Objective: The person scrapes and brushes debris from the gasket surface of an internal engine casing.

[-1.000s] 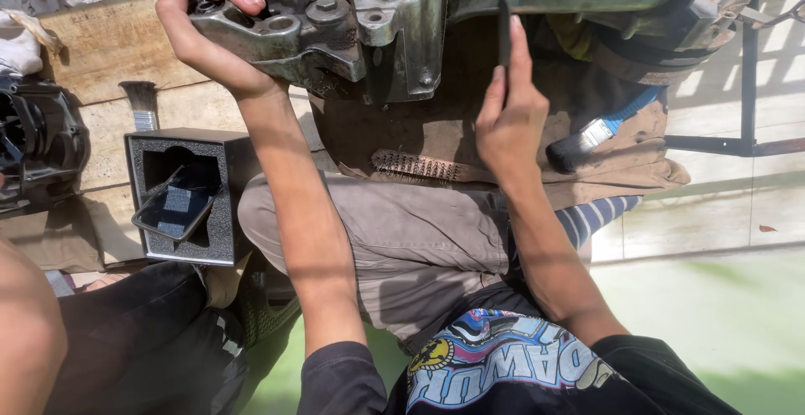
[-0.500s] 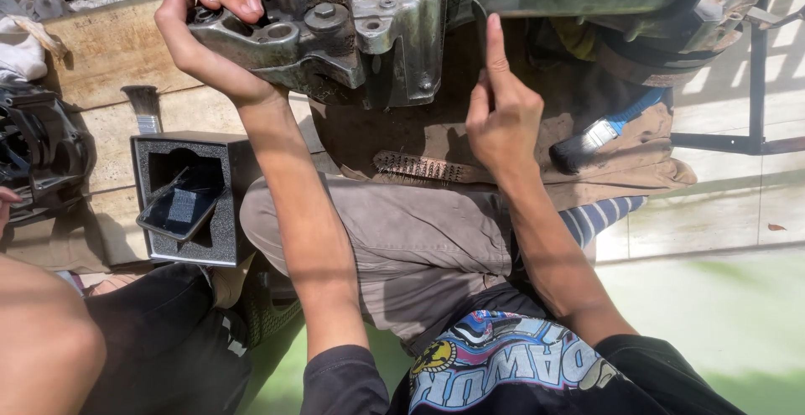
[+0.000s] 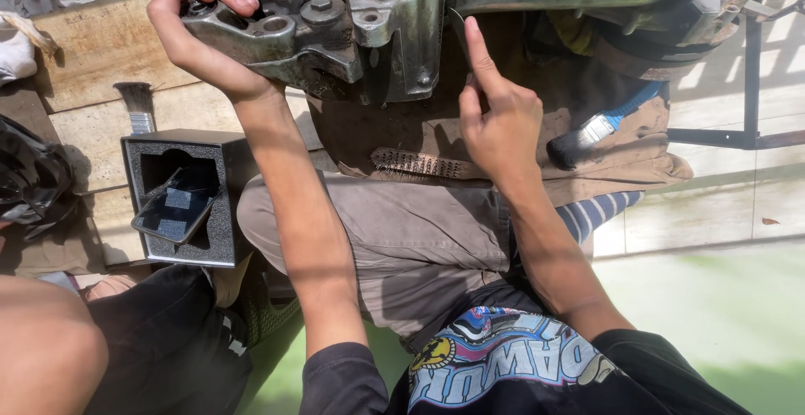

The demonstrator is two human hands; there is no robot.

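- A big grey metal engine casing fills the top of the view, above the person's lap; it is dirty and has bolts and round holes.
- Under it lies a brown cloth over the grey trousers.
- At the left stands a black foam-lined box on a wooden board, with a dark flat phone leaning inside.
- The left hand is clenched around the left lug of the casing, fingers over the top edge.
- The right hand grasps nothing; its index finger points up beside the lower edge of the casing, the other fingers curled.
- A wire brush lies on the cloth, just left of the right hand.
- A paintbrush with blue handle lies near, to the right of it.
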